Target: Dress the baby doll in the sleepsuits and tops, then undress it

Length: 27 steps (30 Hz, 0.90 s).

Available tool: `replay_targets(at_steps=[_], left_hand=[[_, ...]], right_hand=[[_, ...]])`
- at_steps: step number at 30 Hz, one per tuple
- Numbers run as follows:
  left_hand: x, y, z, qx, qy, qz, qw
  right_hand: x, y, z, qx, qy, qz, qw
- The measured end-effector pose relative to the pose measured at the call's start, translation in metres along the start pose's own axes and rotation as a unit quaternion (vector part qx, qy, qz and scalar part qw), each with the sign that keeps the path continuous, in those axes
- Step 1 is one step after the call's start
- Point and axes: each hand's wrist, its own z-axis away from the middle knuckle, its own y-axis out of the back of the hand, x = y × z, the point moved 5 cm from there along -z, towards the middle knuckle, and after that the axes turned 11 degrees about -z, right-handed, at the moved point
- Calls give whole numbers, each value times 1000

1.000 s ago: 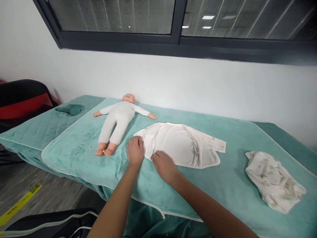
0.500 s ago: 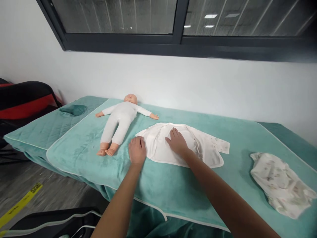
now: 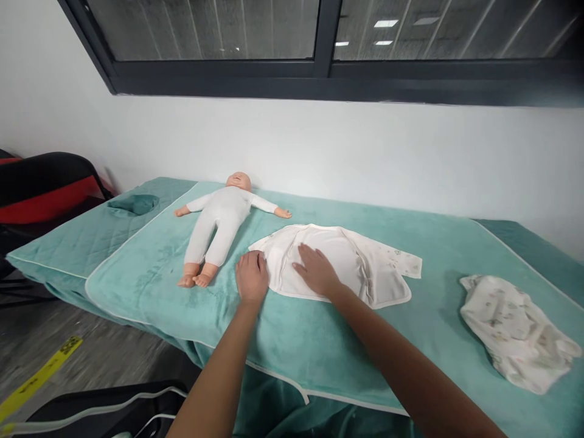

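Observation:
A white baby shirt (image 3: pixel 328 240) lies spread on the green bed cover, its printed right sleeve (image 3: pixel 406 264) stretched out sideways. At the shirt's left edge is my left hand (image 3: pixel 252 277), fingers bent and closed together on the cloth; their tips are partly hidden. My right hand (image 3: pixel 318 272) lies flat on the shirt's left-middle part, palm down, fingers stretched and slightly apart. Left of the shirt, a baby doll (image 3: pixel 223 210) in a white body suit rests on its back, arms out, feet toward me.
A crumpled white printed baby garment (image 3: pixel 515 331) lies at the right on the green cover (image 3: pixel 310 359). A small green pillow (image 3: pixel 132 204) is at the left end. Beyond it stands a black and red chair (image 3: pixel 50 188). Cables (image 3: pixel 114 404) run below at the lower left.
My right hand has slid left across the shirt, toward my left hand. My left hand, the doll and the crumpled garment have stayed in place; the view shifted slightly.

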Motion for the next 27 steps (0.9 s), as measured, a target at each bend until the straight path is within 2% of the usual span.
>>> replay_targets(at_steps=[5,9,13,16,20,23,27], left_hand=[[0,1,0,-1,-2,8,1000],[-1,1,1,2,-1,14,1000],[-2,0,2,5,4,18,1000],[-1,1,2,5,6,19,1000],[0,2,1,5,6,18,1000],[0,1,1,5,6,16,1000],[-2,-2,2,8,7,14,1000]], right_hand=[[73,26,9,52,-126,28,990],[101,37,23,70,-169,44,982],[103,39,26,78,-170,55,981],[97,36,18,65,-138,52,987],[79,23,-6,28,-75,27,996],[68,10,-29,16,-57,11,998],[78,6,-45,26,-76,8,997]])
